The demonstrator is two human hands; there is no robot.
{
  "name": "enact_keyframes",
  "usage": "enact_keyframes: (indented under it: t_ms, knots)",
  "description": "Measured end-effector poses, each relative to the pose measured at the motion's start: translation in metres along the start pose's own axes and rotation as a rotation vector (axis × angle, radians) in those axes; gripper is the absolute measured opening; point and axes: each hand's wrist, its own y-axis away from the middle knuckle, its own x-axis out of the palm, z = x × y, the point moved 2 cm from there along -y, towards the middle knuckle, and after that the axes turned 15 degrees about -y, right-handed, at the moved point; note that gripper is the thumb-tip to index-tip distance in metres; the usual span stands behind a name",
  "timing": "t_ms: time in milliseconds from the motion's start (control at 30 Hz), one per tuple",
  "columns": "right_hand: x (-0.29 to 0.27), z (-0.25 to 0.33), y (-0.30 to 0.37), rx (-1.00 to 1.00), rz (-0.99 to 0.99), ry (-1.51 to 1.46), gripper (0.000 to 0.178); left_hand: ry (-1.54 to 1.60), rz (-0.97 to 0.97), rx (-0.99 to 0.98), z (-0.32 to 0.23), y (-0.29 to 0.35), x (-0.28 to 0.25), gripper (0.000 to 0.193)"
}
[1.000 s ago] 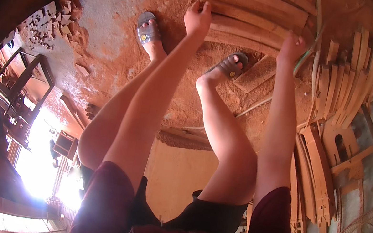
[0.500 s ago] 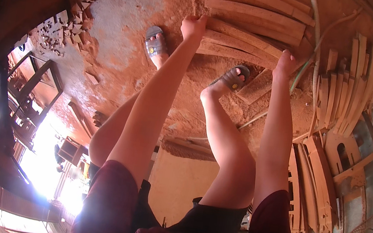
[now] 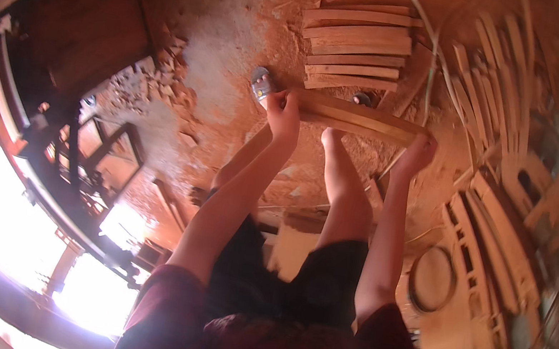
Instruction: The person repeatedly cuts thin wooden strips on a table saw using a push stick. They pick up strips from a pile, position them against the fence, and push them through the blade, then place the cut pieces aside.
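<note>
Both my hands hold a bundle of curved wooden slats (image 3: 360, 119) level above the floor, in front of my knees. My left hand (image 3: 283, 114) is closed around its left end, and my right hand (image 3: 418, 153) grips the right end. How many slats are in the bundle I cannot tell. Beyond it lies a stack of similar wooden slats (image 3: 359, 40) on the dusty floor. My sandalled left foot (image 3: 262, 85) shows beside my left hand; the bundle partly covers my right foot.
Long curved slats (image 3: 491, 90) lean at the right, with carved wooden frame pieces (image 3: 501, 236) nearer. A pale hose (image 3: 434, 46) runs past the stack. Small wood offcuts (image 3: 156, 84) litter the left floor near a dark machine (image 3: 76, 36). A round hoop (image 3: 432, 278) sits at lower right.
The bundle has come up off the stack, lifted toward me in both hands. My view has shifted, showing more of the left side and the machine.
</note>
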Motion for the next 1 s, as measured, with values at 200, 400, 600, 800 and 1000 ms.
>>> enact_keyframes:
  t_ms: [200, 400, 600, 800, 1000]
  knots:
    - [-0.078, 0.134, 0.103, -0.020, -0.224, -0.305, 0.027, 0.165, 0.176, 0.282, -0.148, 0.107, -0.099, 0.016]
    - [-0.150, 0.327, 0.197, -0.268, -0.349, -0.674, 0.030, 0.454, 0.477, 0.669, -0.342, 0.246, -0.175, 0.010]
    - [-0.230, 0.467, 0.273, -0.641, -0.592, -0.902, 0.038, 0.678, 0.732, 0.940, -0.482, 0.396, -0.213, 0.014]
    - [-0.335, 0.456, 0.271, -0.696, -0.663, -1.046, 0.043, 0.525, 0.882, 1.004, -0.473, 0.496, -0.153, 0.015]
    - [-0.461, 0.318, 0.297, -0.393, -1.086, -0.834, 0.053, -0.141, 1.141, 1.033, -0.323, 0.558, -0.061, 0.022]
